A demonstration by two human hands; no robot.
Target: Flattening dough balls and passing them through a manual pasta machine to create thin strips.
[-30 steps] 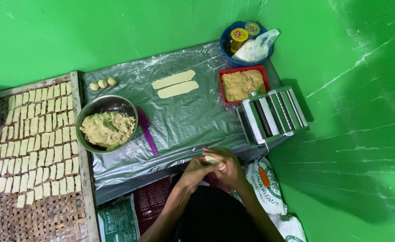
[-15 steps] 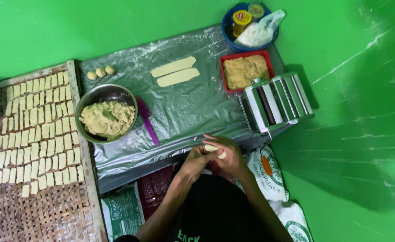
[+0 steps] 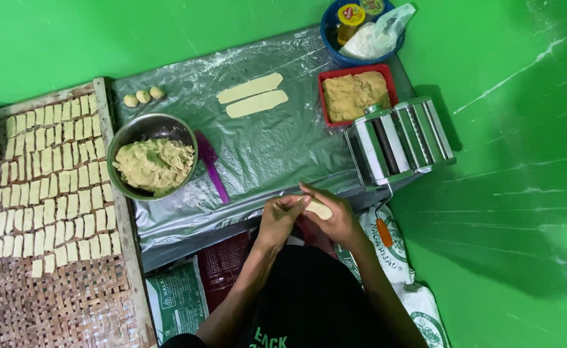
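Observation:
A small pale lump of dough sits between my two hands at the near edge of the plastic-covered board. My left hand presses against it from the left, and my right hand cups it from below and the right. Two flat dough strips lie at the far side of the board. A metal bowl of dough scraps stands to the left. Right of my hands is a metal pasta roller.
A red tray of dough and a blue bowl with a jar and a bag stand at the back. A purple scraper lies by the bowl, three small dough balls behind it. A woven mat holds several cut dough rectangles.
My hands have kept working the dough lump in the same spot; the view has shifted slightly. Nothing else on the board has moved.

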